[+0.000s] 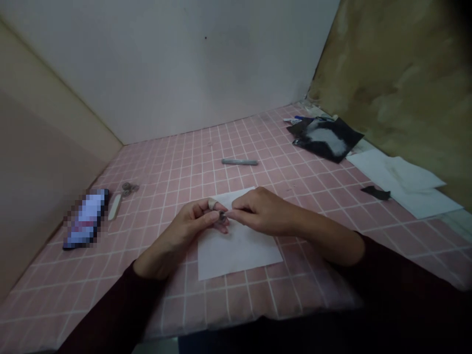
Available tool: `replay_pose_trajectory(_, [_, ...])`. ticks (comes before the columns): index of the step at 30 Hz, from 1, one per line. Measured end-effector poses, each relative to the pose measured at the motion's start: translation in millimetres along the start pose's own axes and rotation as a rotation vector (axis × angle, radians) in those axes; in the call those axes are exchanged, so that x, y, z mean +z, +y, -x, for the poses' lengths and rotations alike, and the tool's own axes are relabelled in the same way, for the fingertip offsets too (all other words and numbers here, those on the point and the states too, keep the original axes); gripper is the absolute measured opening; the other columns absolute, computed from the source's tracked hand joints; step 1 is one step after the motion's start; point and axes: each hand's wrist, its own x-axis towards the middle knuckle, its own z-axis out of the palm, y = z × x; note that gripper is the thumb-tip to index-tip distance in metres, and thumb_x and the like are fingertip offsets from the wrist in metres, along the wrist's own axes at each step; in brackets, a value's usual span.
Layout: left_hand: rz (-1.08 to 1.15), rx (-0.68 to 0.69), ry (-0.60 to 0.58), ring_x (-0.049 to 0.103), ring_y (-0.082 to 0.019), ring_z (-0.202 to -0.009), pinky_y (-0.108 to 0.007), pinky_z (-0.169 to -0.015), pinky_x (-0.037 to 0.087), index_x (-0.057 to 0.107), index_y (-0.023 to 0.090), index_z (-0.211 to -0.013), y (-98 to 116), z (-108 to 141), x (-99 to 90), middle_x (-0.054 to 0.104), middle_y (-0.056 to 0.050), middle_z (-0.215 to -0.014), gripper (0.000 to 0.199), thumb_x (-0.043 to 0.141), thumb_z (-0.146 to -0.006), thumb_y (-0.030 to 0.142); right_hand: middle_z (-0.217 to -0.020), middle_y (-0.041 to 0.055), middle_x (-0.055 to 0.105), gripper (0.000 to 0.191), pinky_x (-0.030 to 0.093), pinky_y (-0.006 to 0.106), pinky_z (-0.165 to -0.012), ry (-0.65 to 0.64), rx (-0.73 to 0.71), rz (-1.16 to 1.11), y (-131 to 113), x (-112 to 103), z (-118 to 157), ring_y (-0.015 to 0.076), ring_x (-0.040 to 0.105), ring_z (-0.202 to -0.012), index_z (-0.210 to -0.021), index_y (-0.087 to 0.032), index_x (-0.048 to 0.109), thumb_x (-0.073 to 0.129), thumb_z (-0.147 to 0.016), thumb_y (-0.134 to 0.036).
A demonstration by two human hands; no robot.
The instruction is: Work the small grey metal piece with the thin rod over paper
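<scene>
Over a white sheet of paper (239, 253), my two hands meet at a small dark greyish piece (222, 215), too small to name surely. My left hand (190, 221) pinches it between thumb and fingers; a pale band wraps one of its fingers. My right hand (260, 211) is closed, its thumb and fingertips pressed up against the piece from the right. What the right fingers hold, if anything, is hidden. Beyond the hands a grey rod (239, 162) lies on the pink checked tablecloth (165, 167).
On the left lie a phone (86, 219) with a blurred screen, a pale flat stick (114, 207) and several small round greyish bits (129, 188). At the right are a black sheet with white powder (334, 137), white papers (401, 182) and a dark scrap (376, 192). Walls edge the table.
</scene>
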Motion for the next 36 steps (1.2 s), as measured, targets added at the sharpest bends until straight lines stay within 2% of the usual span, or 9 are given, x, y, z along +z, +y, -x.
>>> replay_pose_trajectory(10, [-0.001, -0.035, -0.028, 0.067, -0.014, -0.068, -0.025, -0.071, 0.052, 0.071, 0.014, -0.093, -0.7, 2.0, 1.6, 0.072, -0.005, -0.08, 0.021, 0.075, -0.084, 0.032, -0.053, -0.0046, 0.037, 0.041, 0.021, 0.028, -0.059, -0.033, -0.016, -0.014, 1.8, -1.1, 0.4, 0.0076, 0.033, -0.054, -0.057, -0.016, 0.046, 0.049, -0.094, -0.033])
replay_pose_trajectory(15, [0.022, 0.011, -0.003, 0.068, -0.014, -0.073, -0.024, -0.075, 0.054, 0.072, 0.013, -0.096, -1.2, 0.3, 0.9, 0.072, -0.005, -0.084, 0.02, 0.077, -0.083, 0.027, -0.051, -0.0043, 0.041, 0.039, 0.024, 0.028, -0.059, -0.069, 0.073, -0.06, 3.5, -4.1, 0.3, 0.0078, 0.038, -0.053, -0.057, -0.015, 0.053, 0.051, -0.092, -0.031])
replay_pose_trajectory(19, [-0.002, -0.003, -0.011, 0.068, -0.013, -0.073, -0.023, -0.075, 0.054, 0.071, 0.013, -0.095, -1.3, 0.9, 1.7, 0.071, -0.004, -0.082, 0.017, 0.076, -0.083, 0.024, -0.051, -0.0043, 0.042, 0.038, 0.024, 0.028, -0.058, -0.087, 0.092, -0.049, 2.8, -1.4, -1.4, 0.0077, 0.037, -0.052, -0.058, -0.015, 0.054, 0.051, -0.092, -0.03])
replay_pose_trajectory(24, [-0.005, 0.012, 0.03, 0.067, -0.013, -0.076, -0.024, -0.078, 0.055, 0.071, 0.014, -0.094, 0.1, 1.1, 3.6, 0.07, -0.004, -0.086, 0.017, 0.078, -0.081, 0.023, -0.051, -0.0039, 0.041, 0.038, 0.026, 0.028, -0.058, -0.09, 0.114, -0.094, 3.7, -4.7, 0.3, 0.0084, 0.04, -0.053, -0.057, -0.015, 0.054, 0.052, -0.091, -0.031])
replay_pose_trajectory(29, [-0.019, 0.023, 0.027, 0.068, -0.014, -0.08, -0.024, -0.078, 0.054, 0.07, 0.016, -0.095, -2.3, 0.1, 3.3, 0.071, -0.003, -0.088, 0.016, 0.078, -0.081, 0.018, -0.051, -0.0043, 0.04, 0.038, 0.025, 0.027, -0.058, -0.104, 0.131, -0.099, 1.4, -0.9, -1.8, 0.0076, 0.037, -0.052, -0.053, -0.015, 0.048, 0.053, -0.089, -0.028])
replay_pose_trajectory(36, [-0.027, 0.078, 0.098, 0.068, -0.014, -0.088, -0.025, -0.083, 0.053, 0.067, 0.018, -0.093, -0.4, 0.6, 3.8, 0.073, -0.002, -0.096, 0.021, 0.081, -0.077, 0.016, -0.05, -0.0046, 0.039, 0.039, 0.027, 0.028, -0.058, -0.078, 0.162, -0.164, 7.2, -1.1, -2.6, 0.0084, 0.038, -0.052, -0.057, -0.015, 0.058, 0.051, -0.092, -0.033])
